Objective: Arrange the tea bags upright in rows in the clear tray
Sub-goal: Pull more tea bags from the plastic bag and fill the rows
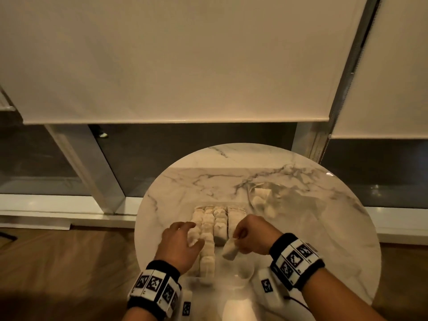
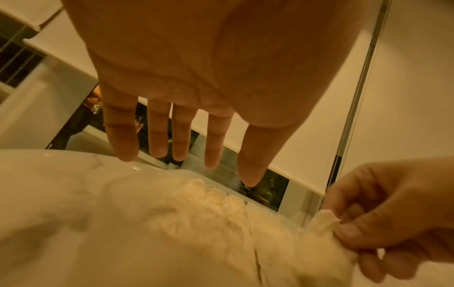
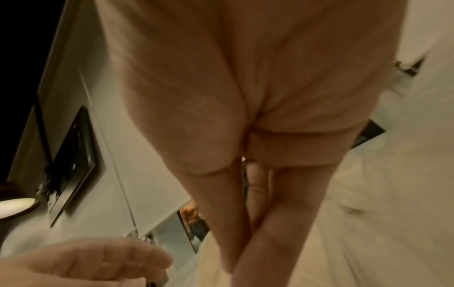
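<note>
- The main risk, as I judge it: the tea bag (image 1: 229,250) pinched by the right hand (image 1: 253,235) is soft and hangs tilted, so it may fold or land flat rather than upright when lowered into the clear tray (image 1: 234,282).
- A 2nd risk: the bags already standing in rows (image 1: 209,230) lean on one another; a nudge from either hand as the new one goes in could tip a whole row, since nothing rigid seems to brace them.
- A 3rd: the tray is transparent and its walls are hard to make out in this dim light, so the bag could catch on the rim.
- The right hand is curled, thumb and fingertips pinching the top edge of the bag, which dangles just above the near, unfilled right part of the tray.
- The left hand (image 1: 181,244) is released, fingers straight and spread, palm down over the left rows; whether it touches them I cannot tell.
- More loose bags (image 1: 262,200) lie on the marble table (image 1: 324,228), beyond and to the right of the tray.
</note>
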Demonstrator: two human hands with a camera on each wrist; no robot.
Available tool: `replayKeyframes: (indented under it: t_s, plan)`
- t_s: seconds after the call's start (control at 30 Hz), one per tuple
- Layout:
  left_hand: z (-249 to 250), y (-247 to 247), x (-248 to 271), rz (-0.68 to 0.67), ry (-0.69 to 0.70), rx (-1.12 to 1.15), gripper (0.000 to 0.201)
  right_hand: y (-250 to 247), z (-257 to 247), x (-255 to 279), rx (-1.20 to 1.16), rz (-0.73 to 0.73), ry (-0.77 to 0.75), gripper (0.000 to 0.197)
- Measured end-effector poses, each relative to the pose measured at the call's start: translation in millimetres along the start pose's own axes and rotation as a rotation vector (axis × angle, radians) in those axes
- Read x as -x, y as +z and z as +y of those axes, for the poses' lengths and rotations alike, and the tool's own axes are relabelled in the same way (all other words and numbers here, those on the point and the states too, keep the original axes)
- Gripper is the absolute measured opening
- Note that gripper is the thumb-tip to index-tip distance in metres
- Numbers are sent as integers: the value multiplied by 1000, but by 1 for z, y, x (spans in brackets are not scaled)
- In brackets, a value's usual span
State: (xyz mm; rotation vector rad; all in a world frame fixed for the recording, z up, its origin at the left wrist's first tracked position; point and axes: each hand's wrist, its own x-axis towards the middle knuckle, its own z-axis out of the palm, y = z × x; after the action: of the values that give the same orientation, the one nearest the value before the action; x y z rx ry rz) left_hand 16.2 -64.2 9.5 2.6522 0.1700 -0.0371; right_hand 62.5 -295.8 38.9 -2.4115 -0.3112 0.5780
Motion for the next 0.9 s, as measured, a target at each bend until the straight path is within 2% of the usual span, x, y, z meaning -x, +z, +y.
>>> replayKeyframes:
  t_s: [0.1, 0.17, 0.33, 0.47, 0.67, 0.83, 0.9]
  plan:
    - [-10, 9, 5, -6, -17, 92, 61, 6, -12, -28, 100, -165, 50, 21]
    - [-13, 12, 8, -29, -27, 152, 69, 10, -19, -44, 169, -206, 73, 21]
    - [-16, 17, 13, -79, -12, 223, 86, 15, -29, -71, 321, -199, 139, 23]
    - [-18, 20, 15, -85, 1, 248, 93, 16, -33, -85, 320, -170, 161, 24]
    - [-19, 18, 16, -84, -9, 269, 93, 16, -39, -94, 350, -136, 178, 19]
    - [-19, 17, 18, -83, -8, 263, 91, 14, -44, -94, 374, -161, 191, 23]
    - [-20, 17, 18, -88, -11, 247, 92, 8, -44, -90, 359, -124, 171, 23]
